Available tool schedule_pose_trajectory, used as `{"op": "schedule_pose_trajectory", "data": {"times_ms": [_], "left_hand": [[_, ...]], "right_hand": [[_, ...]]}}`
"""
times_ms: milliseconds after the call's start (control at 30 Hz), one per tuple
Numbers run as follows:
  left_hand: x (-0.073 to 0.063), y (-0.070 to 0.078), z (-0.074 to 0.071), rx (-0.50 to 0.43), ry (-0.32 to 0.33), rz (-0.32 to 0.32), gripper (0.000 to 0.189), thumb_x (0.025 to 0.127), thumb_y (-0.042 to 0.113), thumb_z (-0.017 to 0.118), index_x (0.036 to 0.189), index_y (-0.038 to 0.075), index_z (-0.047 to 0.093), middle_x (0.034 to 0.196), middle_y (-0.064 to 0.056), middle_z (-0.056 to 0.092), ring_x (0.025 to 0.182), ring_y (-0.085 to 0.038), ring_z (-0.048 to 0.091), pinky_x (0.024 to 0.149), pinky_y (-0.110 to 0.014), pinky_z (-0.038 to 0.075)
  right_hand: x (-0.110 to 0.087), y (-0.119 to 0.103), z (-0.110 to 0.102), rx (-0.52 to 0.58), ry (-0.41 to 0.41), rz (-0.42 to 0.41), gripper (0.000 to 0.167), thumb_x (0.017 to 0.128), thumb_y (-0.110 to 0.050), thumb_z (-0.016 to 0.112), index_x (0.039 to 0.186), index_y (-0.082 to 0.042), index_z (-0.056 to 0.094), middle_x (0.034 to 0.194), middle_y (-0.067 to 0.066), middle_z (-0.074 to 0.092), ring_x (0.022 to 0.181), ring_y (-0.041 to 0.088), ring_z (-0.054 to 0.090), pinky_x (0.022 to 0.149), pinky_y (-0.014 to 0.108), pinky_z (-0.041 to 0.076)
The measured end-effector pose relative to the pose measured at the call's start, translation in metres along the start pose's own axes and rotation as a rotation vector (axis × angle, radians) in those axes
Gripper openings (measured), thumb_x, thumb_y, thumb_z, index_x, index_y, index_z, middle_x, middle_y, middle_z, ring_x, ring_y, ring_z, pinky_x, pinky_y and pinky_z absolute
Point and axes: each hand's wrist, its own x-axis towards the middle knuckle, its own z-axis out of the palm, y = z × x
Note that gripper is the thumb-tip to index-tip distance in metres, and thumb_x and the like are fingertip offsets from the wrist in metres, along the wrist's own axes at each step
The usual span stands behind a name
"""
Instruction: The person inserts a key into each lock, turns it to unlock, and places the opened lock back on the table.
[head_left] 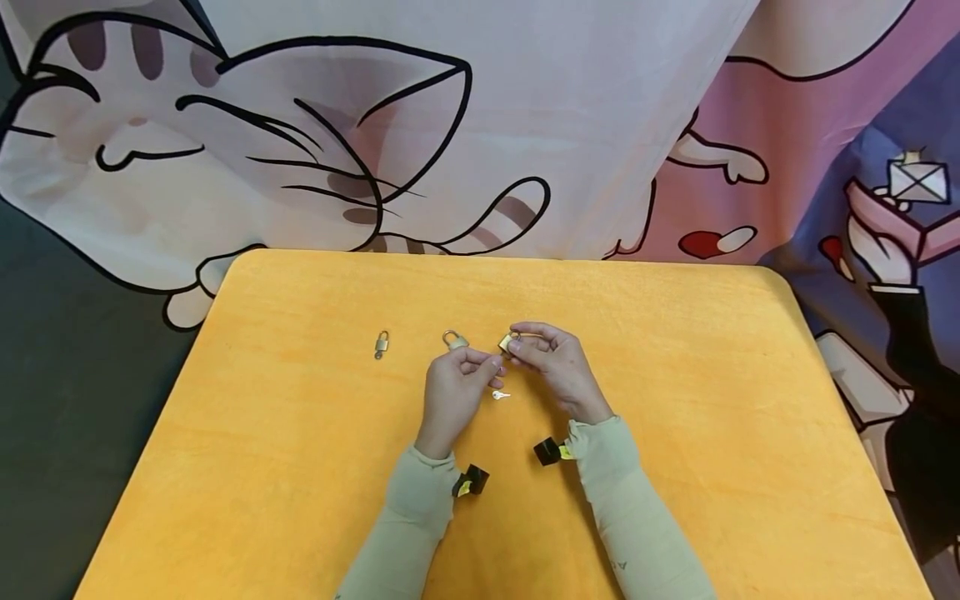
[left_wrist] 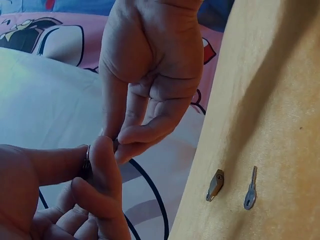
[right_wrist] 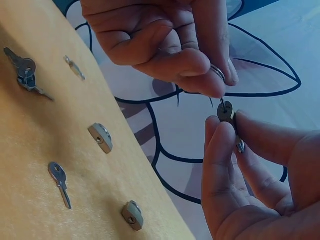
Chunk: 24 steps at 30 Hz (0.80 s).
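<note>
Over the tabletop [head_left: 300, 467], my left fingers [right_wrist: 197, 65] pinch the ring [right_wrist: 218, 72], my right fingers [right_wrist: 222, 147] the key [right_wrist: 228, 114]; its hole should stay steady, square to the ring.

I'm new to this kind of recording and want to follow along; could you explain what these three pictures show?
There is no machine here, just a person's bare left hand and right hand. The wide picture comes from a camera on the head, looking forward and down. The other two come from cameras on the left and right wrists, each looking at that hand's work.

On the yellow table lie three small padlocks, a loose key and a small bunch of keys. Above it, the left hand pinches a metal ring, and the right hand pinches a key on that ring.
</note>
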Motion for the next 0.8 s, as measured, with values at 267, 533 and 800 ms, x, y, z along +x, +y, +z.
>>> {"op": "schedule_pose_trajectory", "data": {"times_ms": [267, 533, 800], "left_hand": [[0.0001, 0.0014, -0.0007, -0.018, 0.011, 0.009, 0.012, 0.090, 0.016, 0.078, 0.091, 0.004, 0.076, 0.082, -0.007, 0.075, 0.071, -0.024, 0.073, 0.066, -0.041, 0.058], [0.0003, -0.0004, 0.0003, 0.059, 0.047, 0.052, 0.014, 0.082, 0.014, 0.085, 0.092, 0.007, 0.078, 0.085, -0.003, 0.076, 0.076, -0.014, 0.074, 0.065, -0.027, 0.057], [-0.0005, 0.0010, 0.0002, 0.123, 0.074, 0.064, 0.012, 0.082, 0.014, 0.085, 0.090, 0.008, 0.078, 0.081, -0.001, 0.075, 0.071, -0.012, 0.072, 0.062, -0.029, 0.057]], "right_hand": [[-0.0015, -0.0034, -0.0026, -0.011, 0.007, -0.012, 0.043, 0.096, -0.003, 0.067, 0.133, 0.014, 0.054, 0.099, 0.005, 0.074, 0.085, 0.015, 0.071, 0.090, 0.043, 0.055], [-0.0015, -0.0021, -0.0023, 0.018, 0.007, -0.007, 0.043, 0.095, -0.003, 0.068, 0.132, 0.015, 0.055, 0.096, 0.004, 0.075, 0.083, 0.015, 0.072, 0.085, 0.037, 0.057], [-0.0006, -0.0049, -0.0048, 0.047, 0.041, -0.025, 0.042, 0.095, -0.003, 0.069, 0.131, 0.015, 0.057, 0.096, 0.005, 0.075, 0.083, 0.014, 0.071, 0.079, 0.029, 0.058]]}}
